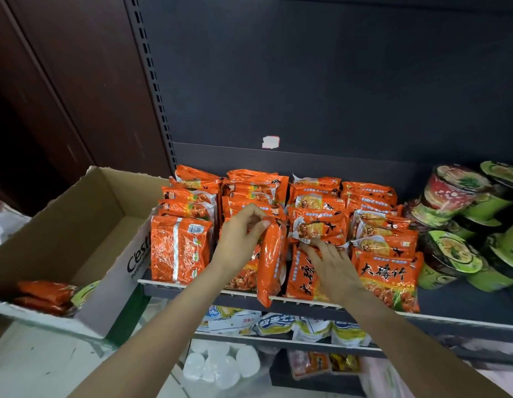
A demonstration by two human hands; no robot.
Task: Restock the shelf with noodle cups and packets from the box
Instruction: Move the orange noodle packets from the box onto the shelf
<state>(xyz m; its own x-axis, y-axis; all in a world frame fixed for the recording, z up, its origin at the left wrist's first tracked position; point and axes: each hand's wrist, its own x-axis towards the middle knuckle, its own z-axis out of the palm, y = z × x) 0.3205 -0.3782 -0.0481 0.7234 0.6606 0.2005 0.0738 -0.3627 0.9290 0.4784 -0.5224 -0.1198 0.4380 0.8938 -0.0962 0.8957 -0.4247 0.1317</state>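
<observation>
Two hands are at work at the front of the shelf (465,303). Left hand (244,234) is clamped with fingers and thumb on the top end of an orange noodle packet (271,262), which stands on edge at the shelf lip, between the second and third rows from the left. Right hand (333,265) lies flat, fingers spread apart, pressing on a front packet of the third row (302,280); it grips nothing.

Progress, as judged: well advanced. Four rows of orange packets (315,202) fill the left and middle of the shelf from near edge to far panel. Noodle cups (453,191), green and red, are piled untidily at the right, several on their sides. The cardboard box (86,225), to the left, is mostly empty; a few orange packets in the box (44,294) and part of a green cup remain at its near corner.

Writing: large black Chinese characters on the packet fronts, not confidently legible; "C'est" on the box wall, with smaller print beneath unreadable. A white sticker (270,142) on the back panel appears blank.
</observation>
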